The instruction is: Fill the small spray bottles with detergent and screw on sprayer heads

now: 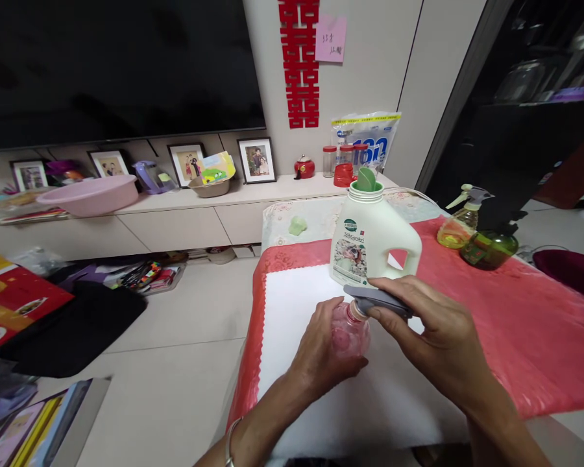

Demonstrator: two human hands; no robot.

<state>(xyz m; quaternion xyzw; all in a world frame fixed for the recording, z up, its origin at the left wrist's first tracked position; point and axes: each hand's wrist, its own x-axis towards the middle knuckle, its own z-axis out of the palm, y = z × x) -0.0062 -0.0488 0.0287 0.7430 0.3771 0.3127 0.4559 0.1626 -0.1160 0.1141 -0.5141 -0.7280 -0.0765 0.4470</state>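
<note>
My left hand [316, 350] is wrapped round a clear pink bottle [350, 336], which tilts slightly over a white sheet [294, 318]. On the bottle's neck sits a grey pump head [377, 299], pinched between the thumb and fingers of my right hand [438, 334]. Whether the head is screwed tight I cannot tell. Just behind the hands stands a pale green detergent jug [377, 227], uncapped, with a green scoop-like piece [366, 179] in its mouth. A small light green piece [298, 226] lies on the table to the left of the jug.
A red cover [506, 324] lies over the table. At the right stand a yellow spray bottle [460, 224] and a dark green pump bottle [489, 250]. Behind the table, a cabinet [175, 220] carries a pink basin [90, 198], framed photos and red-lidded jars [329, 162].
</note>
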